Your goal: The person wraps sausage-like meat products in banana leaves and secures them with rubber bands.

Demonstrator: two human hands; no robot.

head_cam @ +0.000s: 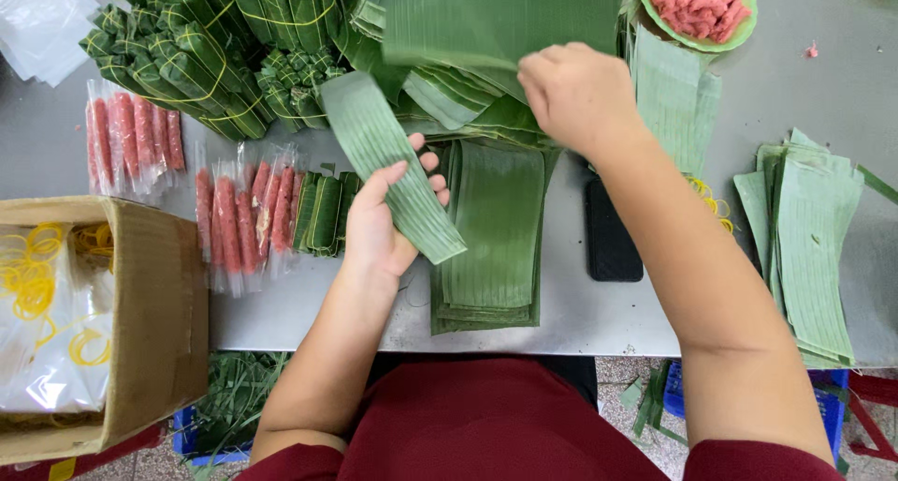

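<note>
My left hand (388, 217) grips a long green banana leaf strip (383, 153), held slanted above the grey table (599, 317). My right hand (572, 93) reaches farther back, its fingers closed on the edge of a large leaf sheet (486, 18) on the leaf heap. Under both hands lies a neat stack of cut leaf strips (491, 242). Small folded leaf pieces (324, 214) rest just left of my left hand.
Tied leaf-wrapped bundles (182, 55) pile up at back left. Pink sausage rolls in clear plastic (241, 214) lie left of centre. A cardboard box (154, 322) with yellow rubber bands stands at left. A black phone (610, 233), more leaf strips (809, 242) and a green plate of pink meat (700, 8) sit right.
</note>
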